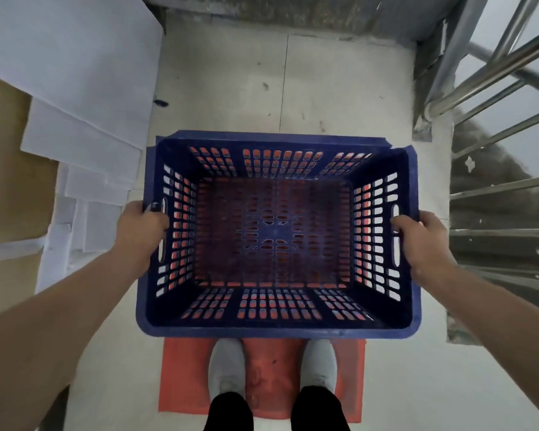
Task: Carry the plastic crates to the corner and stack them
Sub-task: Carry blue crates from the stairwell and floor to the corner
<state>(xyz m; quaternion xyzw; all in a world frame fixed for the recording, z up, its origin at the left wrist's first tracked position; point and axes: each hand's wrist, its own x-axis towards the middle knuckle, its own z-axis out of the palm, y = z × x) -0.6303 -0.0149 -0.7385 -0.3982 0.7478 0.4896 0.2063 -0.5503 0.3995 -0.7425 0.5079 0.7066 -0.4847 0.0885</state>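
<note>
1. Gripping the blue crate (274,140) at its left handle with the left hand (140,225), fingers curled over the rim.
2. Gripping the right handle likewise with the right hand (420,241).
3. Holding it empty and level above the shoes (227,365) and a red sheet (184,384), short of the far wall (293,14).
4. Probably mid-carry: not yet set down, no stack in view, stacking left to do.

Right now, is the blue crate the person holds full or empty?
Empty. The blue crate shows its slotted floor and inner walls bare throughout, with orange visible through the holes.
</note>
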